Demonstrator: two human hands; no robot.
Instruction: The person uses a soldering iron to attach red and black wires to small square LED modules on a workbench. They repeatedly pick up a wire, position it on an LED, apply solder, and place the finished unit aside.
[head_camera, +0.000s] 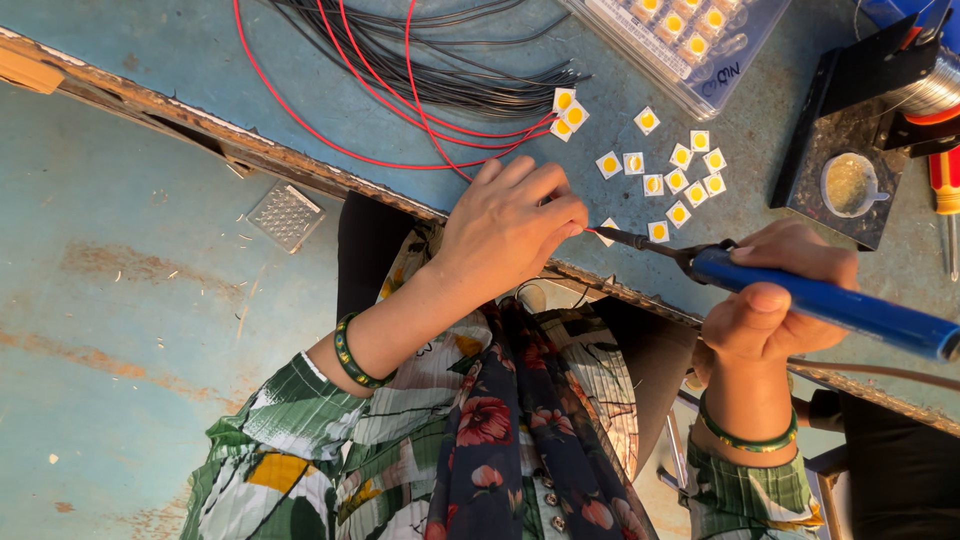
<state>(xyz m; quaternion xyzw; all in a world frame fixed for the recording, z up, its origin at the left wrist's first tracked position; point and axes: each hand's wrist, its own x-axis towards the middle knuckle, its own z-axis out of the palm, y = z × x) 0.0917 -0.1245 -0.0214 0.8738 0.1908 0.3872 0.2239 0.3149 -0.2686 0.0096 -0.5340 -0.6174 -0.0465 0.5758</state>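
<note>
Hands meet at the near edge of the bench (200, 60). On the left of the picture, one hand (510, 225) is curled, fingertips pinched together on something small; what it pinches is hidden, though it sits right at the tip of the soldering iron. I take this for the left hand. The right hand (775, 290) is clenched round the blue handle of the soldering iron (800, 295), thumb on top, the dark tip pointing left and touching the spot at the other hand's fingertips. One small white square chip with a yellow centre (658, 232) lies just beyond the tip, and a loose cluster of the same chips (680, 170) is scattered farther back. Red and black wires (420, 80) fan across the far left of the bench. A clear tray of more chips (680, 30) sits at the far edge. Far right stands a dark solder stand (850, 150) with a small round cup. Green bangles ring both wrists.
</note>
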